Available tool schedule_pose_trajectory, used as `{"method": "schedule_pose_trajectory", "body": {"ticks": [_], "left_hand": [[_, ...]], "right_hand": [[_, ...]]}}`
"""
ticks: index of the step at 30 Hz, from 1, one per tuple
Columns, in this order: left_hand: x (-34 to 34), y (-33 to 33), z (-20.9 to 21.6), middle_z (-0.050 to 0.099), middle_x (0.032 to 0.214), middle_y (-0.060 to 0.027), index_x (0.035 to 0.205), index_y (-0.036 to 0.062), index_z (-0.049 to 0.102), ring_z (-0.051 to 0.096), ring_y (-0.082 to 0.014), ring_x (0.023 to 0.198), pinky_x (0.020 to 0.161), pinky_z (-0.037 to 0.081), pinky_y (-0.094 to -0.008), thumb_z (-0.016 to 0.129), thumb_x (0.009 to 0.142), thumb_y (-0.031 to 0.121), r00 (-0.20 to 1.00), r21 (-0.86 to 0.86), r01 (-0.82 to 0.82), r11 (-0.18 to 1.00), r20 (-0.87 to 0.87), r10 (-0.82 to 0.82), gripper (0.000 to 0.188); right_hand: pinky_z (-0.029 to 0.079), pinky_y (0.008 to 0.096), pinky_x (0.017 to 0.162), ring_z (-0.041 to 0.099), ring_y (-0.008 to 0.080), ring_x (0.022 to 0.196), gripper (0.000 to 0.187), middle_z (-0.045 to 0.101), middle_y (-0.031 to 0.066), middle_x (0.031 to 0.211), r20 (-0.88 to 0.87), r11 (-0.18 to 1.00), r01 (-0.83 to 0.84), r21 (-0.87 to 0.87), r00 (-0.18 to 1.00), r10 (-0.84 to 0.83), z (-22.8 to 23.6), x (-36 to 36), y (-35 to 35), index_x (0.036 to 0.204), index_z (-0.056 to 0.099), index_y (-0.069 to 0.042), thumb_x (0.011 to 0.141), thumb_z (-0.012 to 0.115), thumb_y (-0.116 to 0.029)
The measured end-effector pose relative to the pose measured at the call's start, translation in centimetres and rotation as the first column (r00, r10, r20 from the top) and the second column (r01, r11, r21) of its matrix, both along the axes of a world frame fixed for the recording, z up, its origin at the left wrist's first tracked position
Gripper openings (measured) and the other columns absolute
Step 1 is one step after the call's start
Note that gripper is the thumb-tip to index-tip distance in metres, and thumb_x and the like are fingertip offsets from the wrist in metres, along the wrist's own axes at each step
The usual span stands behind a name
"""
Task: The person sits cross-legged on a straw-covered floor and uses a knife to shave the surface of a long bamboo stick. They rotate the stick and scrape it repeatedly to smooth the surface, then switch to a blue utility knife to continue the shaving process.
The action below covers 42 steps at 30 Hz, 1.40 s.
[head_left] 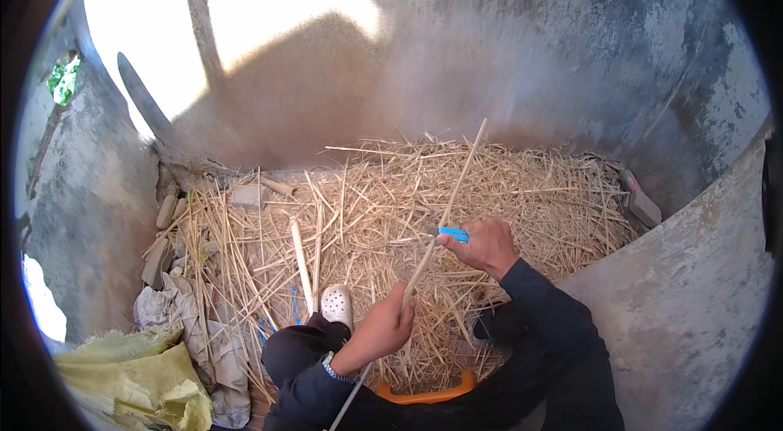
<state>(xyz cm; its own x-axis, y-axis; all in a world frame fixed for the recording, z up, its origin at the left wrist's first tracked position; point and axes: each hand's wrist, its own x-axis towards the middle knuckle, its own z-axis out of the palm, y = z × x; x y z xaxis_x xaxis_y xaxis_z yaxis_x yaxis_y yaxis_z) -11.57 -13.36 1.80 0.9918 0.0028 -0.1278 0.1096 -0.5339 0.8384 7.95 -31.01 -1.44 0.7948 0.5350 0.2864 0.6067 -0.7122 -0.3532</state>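
Observation:
A long, thin, pale stick [466, 168] slants from the middle of the view down past my left knee. My left hand [382, 331] is closed round its lower part, with the fingers wrapped over it. Further up, my right hand [489, 247] grips a small knife with a blue handle [453, 234]. The dark blade end points left and lies across the stick, seemingly against it. Whether the right thumb also presses on the stick is hard to tell. Below both hands, loose straw and split strips [522, 194] cover the ground.
Stained concrete walls [506, 48] curve round the far side and right. At left lie bricks [249, 196], wood chunks and a yellow-green sack [134, 378]. A thicker pale stick [301, 264] lies by my white clog [336, 304]. An orange plastic edge [428, 393] shows between my legs.

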Motion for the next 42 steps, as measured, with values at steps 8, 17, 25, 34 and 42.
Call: {"method": "schedule_pose_trajectory", "body": {"ticks": [8, 17, 25, 34, 42], "left_hand": [[-3.0, 0.4, 0.8, 0.052, 0.075, -0.0198, 0.109, 0.0015, 0.045, 0.057, -0.0359, 0.067, 0.061, 0.045, -0.0404, 0.046, 0.096, 0.014, 0.981, 0.029, 0.129, 0.991, -0.151, -0.124, 0.018], [-4.2, 1.3, -1.1, 0.041, 0.065, 0.0002, 0.115, 0.0057, 0.046, 0.042, -0.0118, 0.051, 0.047, 0.039, -0.0298, 0.042, 0.1, 0.021, 0.988, -0.378, 0.125, 0.917, -0.032, -0.148, 0.021], [-0.6, 2.9, 1.8, 0.032, 0.062, 0.0068, 0.121, 0.0115, 0.044, 0.027, -0.0038, 0.044, 0.04, 0.026, -0.0207, 0.04, 0.102, 0.024, 0.875, -0.742, -0.428, 0.516, -0.483, 0.032, 0.023], [-0.1, 1.4, 0.7, 0.032, 0.06, 0.007, 0.116, 0.0141, 0.045, 0.027, -0.0044, 0.044, 0.04, 0.026, -0.0215, 0.042, 0.101, 0.026, 0.853, -0.703, -0.381, 0.6, -0.518, -0.065, 0.02], [-0.6, 0.9, 0.9, 0.036, 0.062, 0.0061, 0.119, 0.0112, 0.044, 0.031, -0.0037, 0.046, 0.041, 0.028, -0.0205, 0.038, 0.102, 0.022, 0.911, -0.619, -0.24, 0.748, -0.411, -0.048, 0.021]], "right_hand": [[0.041, 0.043, 0.046, 0.053, 0.028, 0.044, 0.081, 0.05, 0.0096, 0.046, 0.141, 0.947, 0.32, 0.002, 0.938, -0.317, -0.5, 8.0, -5.4, 0.053, 0.06, -0.007, 0.078, 0.038, -0.081], [0.043, 0.0476, 0.054, 0.058, 0.0355, 0.056, 0.086, 0.057, 0.0175, 0.057, -0.038, 0.672, 0.74, 0.035, 0.673, -0.739, -2.5, 12.4, -14.4, 0.062, 0.062, -0.002, 0.081, 0.032, -0.08], [0.044, 0.0414, 0.048, 0.059, 0.0303, 0.05, 0.076, 0.054, 0.0121, 0.049, -0.261, 0.997, -0.032, -0.075, 0.965, 0.011, 3.3, -2.6, 1.3, 0.056, 0.063, -0.006, 0.079, 0.044, -0.077], [0.044, 0.0409, 0.044, 0.055, 0.0294, 0.041, 0.073, 0.052, 0.0123, 0.044, -0.138, 0.983, -0.181, 0.029, 0.973, 0.184, 1.8, -5.5, 2.4, 0.053, 0.061, -0.006, 0.072, 0.055, -0.076], [0.043, 0.0405, 0.043, 0.054, 0.0278, 0.04, 0.071, 0.048, 0.0102, 0.041, -0.06, 0.96, -0.278, 0.008, 0.959, 0.278, 1.8, -6.4, 2.3, 0.05, 0.058, -0.008, 0.073, 0.055, -0.075]]}}
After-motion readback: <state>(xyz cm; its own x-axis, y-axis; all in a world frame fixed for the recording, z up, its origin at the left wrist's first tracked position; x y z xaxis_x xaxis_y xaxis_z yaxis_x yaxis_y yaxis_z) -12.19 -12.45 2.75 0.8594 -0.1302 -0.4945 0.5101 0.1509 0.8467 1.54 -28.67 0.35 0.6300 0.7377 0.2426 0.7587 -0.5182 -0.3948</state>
